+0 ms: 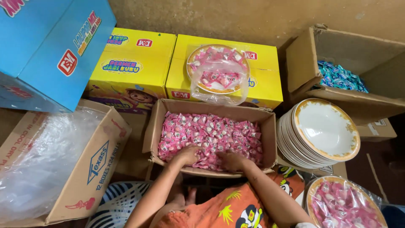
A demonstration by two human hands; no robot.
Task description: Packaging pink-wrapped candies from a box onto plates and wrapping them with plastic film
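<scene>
Pink wrapped candies (211,135) fill the open cardboard box (270,126); left hand (185,155) and right hand (230,160) dig in, apart, grips hidden; two yellow cartons (135,63) behind.

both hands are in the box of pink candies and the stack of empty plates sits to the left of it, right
Not quite. Both the left hand and right hand are in the box of pink candies, but the stack of empty plates sits to the right of it, not the left. The head view shows this.
</scene>
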